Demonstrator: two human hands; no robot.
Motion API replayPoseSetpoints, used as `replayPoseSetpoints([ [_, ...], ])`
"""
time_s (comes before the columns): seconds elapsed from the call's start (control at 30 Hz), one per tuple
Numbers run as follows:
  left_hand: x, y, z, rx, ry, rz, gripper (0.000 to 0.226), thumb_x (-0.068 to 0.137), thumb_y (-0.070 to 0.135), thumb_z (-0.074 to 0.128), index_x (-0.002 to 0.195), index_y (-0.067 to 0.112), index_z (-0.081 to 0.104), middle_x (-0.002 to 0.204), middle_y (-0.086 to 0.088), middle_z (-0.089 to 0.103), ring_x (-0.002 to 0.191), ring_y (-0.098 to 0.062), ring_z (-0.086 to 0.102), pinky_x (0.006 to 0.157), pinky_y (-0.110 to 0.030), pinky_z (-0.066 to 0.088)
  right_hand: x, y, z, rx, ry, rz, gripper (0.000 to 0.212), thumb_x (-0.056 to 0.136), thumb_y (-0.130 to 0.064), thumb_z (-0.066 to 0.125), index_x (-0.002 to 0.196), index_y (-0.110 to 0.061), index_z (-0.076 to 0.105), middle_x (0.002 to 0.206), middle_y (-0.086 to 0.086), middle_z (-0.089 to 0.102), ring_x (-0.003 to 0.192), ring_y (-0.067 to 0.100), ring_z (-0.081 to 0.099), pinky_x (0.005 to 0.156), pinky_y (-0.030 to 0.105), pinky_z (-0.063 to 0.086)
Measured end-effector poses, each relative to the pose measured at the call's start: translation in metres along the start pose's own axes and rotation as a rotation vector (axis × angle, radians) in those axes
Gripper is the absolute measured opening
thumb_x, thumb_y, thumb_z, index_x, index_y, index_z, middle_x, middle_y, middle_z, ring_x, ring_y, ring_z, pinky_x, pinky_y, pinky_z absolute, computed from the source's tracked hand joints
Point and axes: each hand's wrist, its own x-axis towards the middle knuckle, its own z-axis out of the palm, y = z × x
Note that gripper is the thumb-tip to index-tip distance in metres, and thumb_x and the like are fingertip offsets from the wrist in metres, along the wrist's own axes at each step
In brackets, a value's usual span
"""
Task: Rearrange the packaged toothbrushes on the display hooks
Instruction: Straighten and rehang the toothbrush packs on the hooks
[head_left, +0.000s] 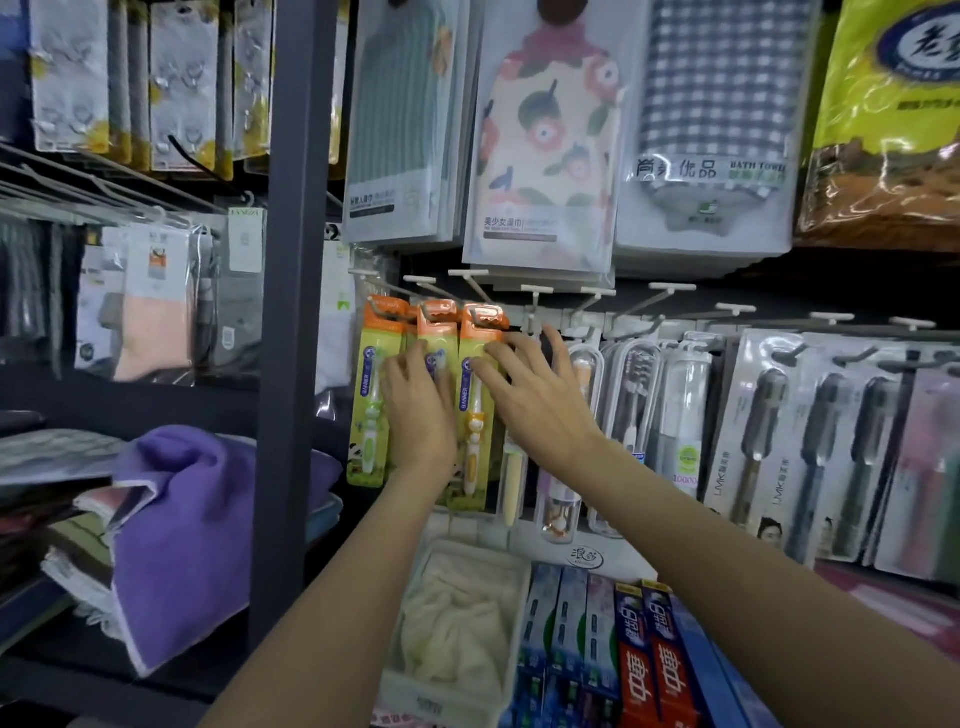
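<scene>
Three orange-and-yellow children's toothbrush packs hang side by side on display hooks (535, 299): a left pack (371, 395), a middle pack (435, 332) and a right pack (475, 364). My left hand (418, 410) lies flat over the middle pack, fingers straight. My right hand (540, 400) is spread, its fingers touching the right pack's upper edge and reaching toward the clear-cased toothbrushes (631, 395) beside it. Neither hand grips anything.
Grey packaged toothbrushes (810, 447) hang further right. Bagged towels (545, 156) hang above. Toothpaste boxes (644, 660) and a white basket (514, 566) of cloths stand below. A dark upright post (291, 312) and folded purple towel (182, 530) are at left.
</scene>
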Motion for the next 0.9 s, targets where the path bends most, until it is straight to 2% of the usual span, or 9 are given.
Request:
replayPoseSetpoints([
  [0.17, -0.002, 0.001, 0.002, 0.015, 0.005, 0.007, 0.028, 0.092, 0.011, 0.052, 0.119, 0.004, 0.051, 0.117, -0.016, 0.048, 0.105, -0.028, 0.049, 0.084, -0.031, 0.041, 0.0, 0.001, -0.001, 0.002, -0.017, -0.01, 0.049, 0.06, -0.008, 0.078, 0.106, -0.017, 0.063, 0.106, 0.005, 0.064, 0.109, 0.029, 0.058, 0.1, 0.057, 0.036],
  [0.4, -0.003, -0.001, -0.002, 0.063, 0.019, 0.0, 0.025, 0.094, 0.011, 0.049, 0.118, 0.004, 0.052, 0.117, -0.017, 0.049, 0.107, -0.029, 0.048, 0.084, -0.033, 0.041, 0.002, -0.001, -0.002, 0.007, -0.031, -0.003, 0.05, 0.059, -0.011, 0.08, 0.106, -0.017, 0.065, 0.104, 0.005, 0.065, 0.109, 0.028, 0.058, 0.099, 0.058, 0.037],
  [0.57, -0.003, 0.0, -0.003, 0.036, 0.009, 0.009, 0.027, 0.093, 0.009, 0.05, 0.119, 0.003, 0.052, 0.118, -0.017, 0.047, 0.106, -0.03, 0.05, 0.084, -0.036, 0.047, 0.004, -0.002, -0.005, 0.023, -0.047, 0.003, 0.048, 0.058, -0.011, 0.08, 0.104, -0.016, 0.065, 0.103, 0.005, 0.065, 0.108, 0.028, 0.059, 0.099, 0.058, 0.037],
  [0.67, -0.003, 0.001, -0.005, 0.038, 0.016, -0.001, 0.028, 0.093, 0.009, 0.05, 0.12, 0.003, 0.052, 0.121, -0.017, 0.046, 0.108, -0.029, 0.049, 0.086, -0.034, 0.044, 0.005, -0.004, -0.008, 0.047, -0.057, 0.01, 0.046, 0.062, -0.012, 0.078, 0.105, -0.016, 0.064, 0.105, 0.006, 0.064, 0.109, 0.028, 0.058, 0.1, 0.057, 0.036],
  [0.83, -0.009, -0.001, -0.018, 0.054, 0.055, 0.09, 0.029, 0.089, 0.003, 0.054, 0.118, 0.005, 0.055, 0.117, -0.017, 0.048, 0.107, -0.031, 0.048, 0.084, -0.034, 0.042, -0.02, -0.005, -0.023, 0.131, -0.055, 0.116, 0.047, 0.068, -0.011, 0.073, 0.113, -0.015, 0.058, 0.117, 0.01, 0.059, 0.117, 0.026, 0.043, 0.105, 0.055, 0.027],
  [0.9, -0.017, -0.002, -0.024, 0.069, 0.03, 0.147, 0.032, 0.088, 0.001, 0.053, 0.118, 0.008, 0.055, 0.117, -0.015, 0.048, 0.108, -0.027, 0.047, 0.087, -0.032, 0.041, -0.045, 0.001, -0.03, 0.156, -0.08, 0.209, 0.05, 0.067, -0.008, 0.074, 0.114, -0.014, 0.056, 0.122, 0.011, 0.056, 0.118, 0.027, 0.042, 0.105, 0.054, 0.029],
])
